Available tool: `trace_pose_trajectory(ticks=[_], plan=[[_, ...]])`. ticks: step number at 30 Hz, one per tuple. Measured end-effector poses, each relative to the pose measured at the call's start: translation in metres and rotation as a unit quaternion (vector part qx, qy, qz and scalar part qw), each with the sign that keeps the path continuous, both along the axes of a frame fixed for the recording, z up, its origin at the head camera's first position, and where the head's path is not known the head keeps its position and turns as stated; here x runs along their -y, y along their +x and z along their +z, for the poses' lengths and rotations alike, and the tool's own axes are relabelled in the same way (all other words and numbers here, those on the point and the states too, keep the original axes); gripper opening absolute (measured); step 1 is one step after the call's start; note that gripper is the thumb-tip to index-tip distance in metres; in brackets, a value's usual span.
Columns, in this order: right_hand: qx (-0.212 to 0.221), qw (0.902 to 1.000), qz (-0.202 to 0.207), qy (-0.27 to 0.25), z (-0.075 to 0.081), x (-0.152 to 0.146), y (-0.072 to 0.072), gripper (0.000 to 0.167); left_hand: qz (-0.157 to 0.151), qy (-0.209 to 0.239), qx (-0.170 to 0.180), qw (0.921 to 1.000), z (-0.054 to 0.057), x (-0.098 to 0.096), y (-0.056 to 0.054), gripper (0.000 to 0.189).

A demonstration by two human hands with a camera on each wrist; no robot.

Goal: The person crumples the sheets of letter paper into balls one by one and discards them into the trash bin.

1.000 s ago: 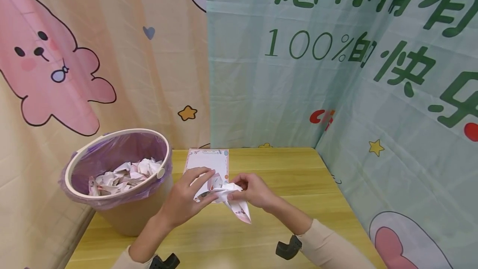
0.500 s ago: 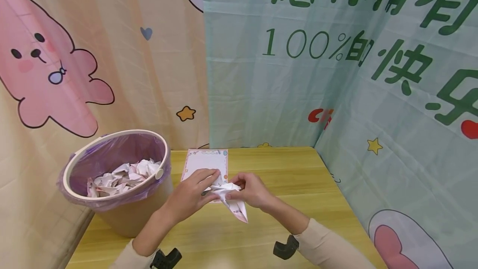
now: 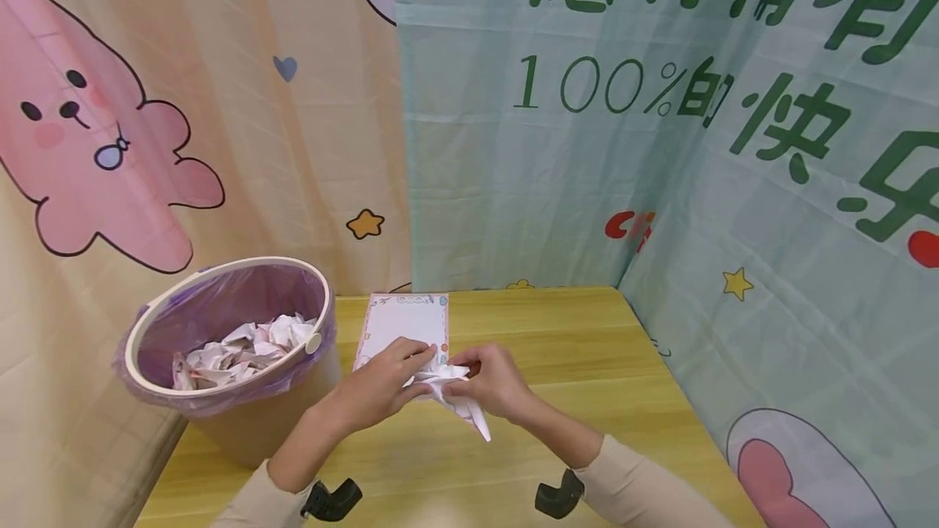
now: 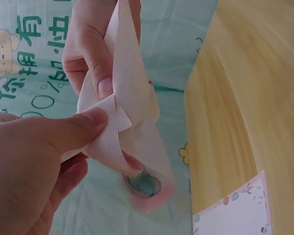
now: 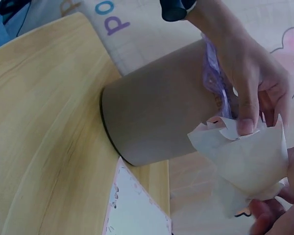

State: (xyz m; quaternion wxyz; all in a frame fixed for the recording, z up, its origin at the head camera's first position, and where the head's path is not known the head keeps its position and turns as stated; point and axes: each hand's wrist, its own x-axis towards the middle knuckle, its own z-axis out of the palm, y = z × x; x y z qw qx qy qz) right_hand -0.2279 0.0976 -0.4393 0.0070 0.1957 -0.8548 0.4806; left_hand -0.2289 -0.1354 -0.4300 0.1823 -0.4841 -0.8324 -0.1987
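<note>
A crumpled, partly folded sheet of paper is held up over the table between both hands. My left hand pinches its left side, thumb pressed on the near face, as the left wrist view shows with the thumb on the paper. At the paper's other side my right hand grips an edge between thumb and fingers. One pointed flap hangs down toward the right. In the right wrist view the paper is bent into a hollow shape. Behind the hands lies a flat sheet with a printed border, partly covered by them.
A beige bin with a purple liner stands at the left, holding several crumpled papers. The wooden table reaches back to printed curtains. Black wrist mounts sit on both forearms.
Both hands stay on the paper. The left fingers have moved a little down and inward over it, and the paper is bunched more tightly, its hanging flap now narrower.
</note>
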Motion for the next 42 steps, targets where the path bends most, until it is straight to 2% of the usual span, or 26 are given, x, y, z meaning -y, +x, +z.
trace_pose_trajectory(ticks=[4,7,10,13,17,22,25,28,33,35,38,42], plan=[[-0.039,0.9991,-0.004,0.016,0.0,0.001,0.0,0.022,-0.035,0.004,-0.006,0.9994,-0.011,-0.005,-0.001,0.014],[-0.044,0.9989,0.003,0.014,-0.001,0.002,0.0,0.022,-0.039,0.03,0.005,0.9988,-0.018,-0.005,-0.003,0.006],[-0.046,0.9989,0.011,0.009,-0.002,0.0,0.0,0.022,-0.045,0.07,0.032,0.996,-0.023,-0.005,-0.006,0.004],[-0.053,0.9985,0.015,0.007,-0.002,-0.003,0.0,0.021,-0.058,0.123,0.081,0.9874,-0.025,-0.005,-0.009,0.008],[-0.06,0.9979,0.021,0.011,-0.003,-0.006,-0.002,0.021,-0.055,0.183,0.164,0.9679,-0.029,-0.004,-0.011,0.01],[-0.073,0.9968,0.026,0.017,-0.003,-0.007,-0.003,0.022,-0.026,0.203,0.27,0.9409,-0.034,0.002,-0.01,0.016],[-0.082,0.9962,0.027,0.013,-0.001,-0.008,-0.003,0.022,-0.037,0.214,0.33,0.9186,-0.036,0.006,-0.009,0.023],[-0.089,0.9956,0.031,0.008,0.001,-0.009,-0.003,0.022,-0.065,0.231,0.372,0.8968,-0.04,0.008,-0.01,0.028],[-0.095,0.9946,0.042,-0.006,0.002,-0.009,-0.004,0.022,-0.101,0.287,0.404,0.8629,-0.047,0.007,-0.009,0.028],[-0.094,0.9944,0.044,-0.017,0.001,-0.009,-0.004,0.022,-0.109,0.313,0.404,0.8525,-0.048,0.005,-0.007,0.025],[-0.093,0.994,0.044,-0.038,0.001,-0.01,-0.005,0.023,-0.109,0.352,0.394,0.8418,-0.047,0.001,-0.004,0.023],[-0.079,0.9939,0.048,-0.061,0.002,-0.011,-0.008,0.024,-0.095,0.39,0.371,0.8373,-0.045,-0.004,0.0,0.021]])
